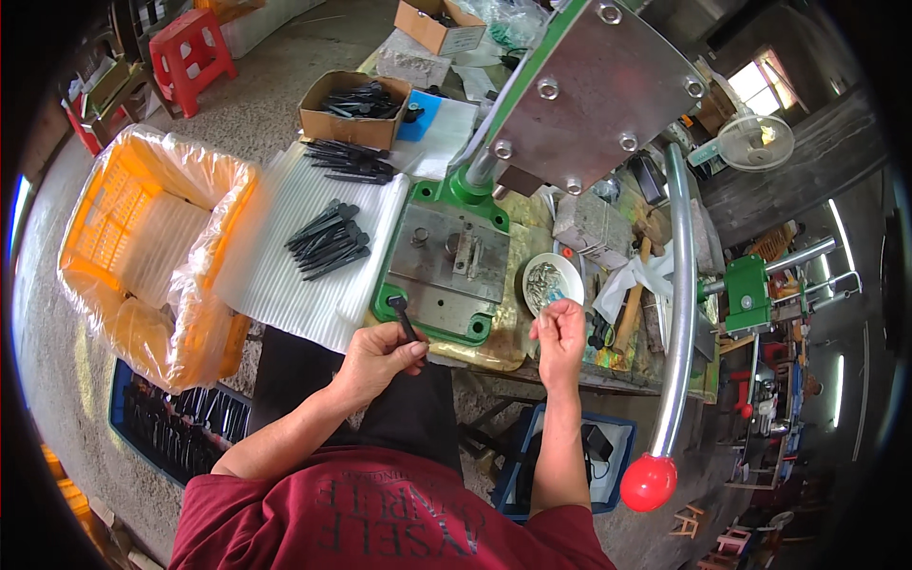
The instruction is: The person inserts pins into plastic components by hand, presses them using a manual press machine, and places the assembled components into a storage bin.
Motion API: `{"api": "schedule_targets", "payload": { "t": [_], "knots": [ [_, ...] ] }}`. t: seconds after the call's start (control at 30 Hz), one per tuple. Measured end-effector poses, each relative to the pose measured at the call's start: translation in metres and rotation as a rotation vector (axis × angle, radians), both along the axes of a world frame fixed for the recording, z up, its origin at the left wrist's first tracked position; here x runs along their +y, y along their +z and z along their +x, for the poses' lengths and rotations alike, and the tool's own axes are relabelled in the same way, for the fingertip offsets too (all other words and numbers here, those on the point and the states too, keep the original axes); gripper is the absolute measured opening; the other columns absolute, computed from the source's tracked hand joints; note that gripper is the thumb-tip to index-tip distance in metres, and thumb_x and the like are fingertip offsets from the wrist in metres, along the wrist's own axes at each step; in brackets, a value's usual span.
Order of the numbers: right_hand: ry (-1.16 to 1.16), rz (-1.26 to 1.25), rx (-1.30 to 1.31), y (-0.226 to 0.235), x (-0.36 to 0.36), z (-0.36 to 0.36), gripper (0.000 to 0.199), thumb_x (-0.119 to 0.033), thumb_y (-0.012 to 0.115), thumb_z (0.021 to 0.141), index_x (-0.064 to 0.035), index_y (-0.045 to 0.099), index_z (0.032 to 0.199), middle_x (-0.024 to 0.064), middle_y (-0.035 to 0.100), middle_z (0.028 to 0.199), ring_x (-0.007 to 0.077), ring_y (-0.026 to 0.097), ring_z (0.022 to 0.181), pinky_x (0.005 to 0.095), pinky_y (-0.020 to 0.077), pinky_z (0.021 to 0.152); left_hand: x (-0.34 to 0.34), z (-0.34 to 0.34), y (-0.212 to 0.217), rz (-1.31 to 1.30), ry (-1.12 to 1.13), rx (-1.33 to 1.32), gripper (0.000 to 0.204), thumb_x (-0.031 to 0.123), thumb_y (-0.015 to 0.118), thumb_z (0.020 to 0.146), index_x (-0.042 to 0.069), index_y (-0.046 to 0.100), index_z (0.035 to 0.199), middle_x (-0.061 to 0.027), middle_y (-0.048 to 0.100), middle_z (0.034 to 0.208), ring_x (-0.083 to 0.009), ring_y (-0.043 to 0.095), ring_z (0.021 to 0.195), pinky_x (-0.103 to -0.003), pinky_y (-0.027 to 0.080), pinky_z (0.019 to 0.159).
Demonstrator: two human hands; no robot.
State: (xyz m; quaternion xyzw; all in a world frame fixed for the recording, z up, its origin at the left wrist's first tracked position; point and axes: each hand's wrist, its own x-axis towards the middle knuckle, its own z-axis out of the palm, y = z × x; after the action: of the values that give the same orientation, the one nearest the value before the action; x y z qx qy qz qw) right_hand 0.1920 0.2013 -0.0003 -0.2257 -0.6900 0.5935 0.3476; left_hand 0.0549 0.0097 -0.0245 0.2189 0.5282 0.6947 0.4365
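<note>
We are in a workshop. We can tell from the big green press (594, 95), with its long metal handle (680, 285) and red ball (649, 483) on the end. We see a cardboard box (344, 129) full of black parts (361, 100), a white bowl (573, 275) of tiny metal bits (543, 282) and an orange crate (114, 223). The floor (271, 90) is grey, and we spot another green machine (747, 293).

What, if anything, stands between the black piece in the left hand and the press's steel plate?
Nothing visible: the left hand holds the black piece at the near-left corner of the green base, beside the steel plate.
</note>
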Motion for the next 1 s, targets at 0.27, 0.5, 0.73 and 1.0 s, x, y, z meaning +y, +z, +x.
{"api": "schedule_targets", "payload": {
  "t": [0.27, 0.5, 0.73, 1.0],
  "knots": [
    [0.242, -0.263, 0.2, -0.006, -0.063, -0.017, 0.018, -0.003, 0.047, 0.082, -0.0067, 0.035, 0.095, 0.0036, 0.047, 0.068, 0.0093, 0.044, 0.055, 0.0197, 0.037, 0.052, 0.007, 0.0, 0.011, 0.142, 0.043, -0.165, 0.015, 0.015, 0.056, 0.079, 0.001, 0.055, 0.083, -0.0035, 0.057, 0.075, -0.0104, 0.056, 0.067, -0.022, 0.047, 0.059],
    [0.266, -0.357, 0.178, -0.01, -0.091, -0.026, 0.021, -0.004, 0.051, 0.08, -0.0084, 0.035, 0.094, 0.0037, 0.047, 0.066, 0.0093, 0.045, 0.055, 0.0191, 0.037, 0.048, 0.003, 0.003, 0.01, 0.222, 0.074, -0.395, 0.014, 0.014, 0.054, 0.08, 0.003, 0.054, 0.089, -0.0049, 0.057, 0.079, -0.0137, 0.057, 0.071, -0.026, 0.048, 0.061],
    [0.295, -0.382, 0.143, -0.013, -0.099, -0.025, 0.02, -0.003, 0.048, 0.081, -0.0078, 0.035, 0.095, 0.0018, 0.045, 0.069, 0.0069, 0.044, 0.06, 0.0188, 0.0371, 0.052, -0.001, 0.005, 0.008, 0.273, 0.074, -0.439, 0.014, 0.013, 0.053, 0.08, 0.003, 0.054, 0.091, -0.0051, 0.057, 0.081, -0.0137, 0.057, 0.072, -0.026, 0.048, 0.062],
    [0.283, -0.354, 0.123, -0.016, -0.1, -0.023, 0.02, -0.004, 0.049, 0.081, -0.0079, 0.035, 0.095, 0.0008, 0.045, 0.07, 0.0056, 0.043, 0.06, 0.0175, 0.0361, 0.052, -0.001, 0.008, 0.006, 0.26, 0.075, -0.41, 0.013, 0.012, 0.054, 0.08, 0.003, 0.054, 0.089, -0.0048, 0.056, 0.082, -0.0133, 0.056, 0.072, -0.026, 0.049, 0.063]
  ]
}}
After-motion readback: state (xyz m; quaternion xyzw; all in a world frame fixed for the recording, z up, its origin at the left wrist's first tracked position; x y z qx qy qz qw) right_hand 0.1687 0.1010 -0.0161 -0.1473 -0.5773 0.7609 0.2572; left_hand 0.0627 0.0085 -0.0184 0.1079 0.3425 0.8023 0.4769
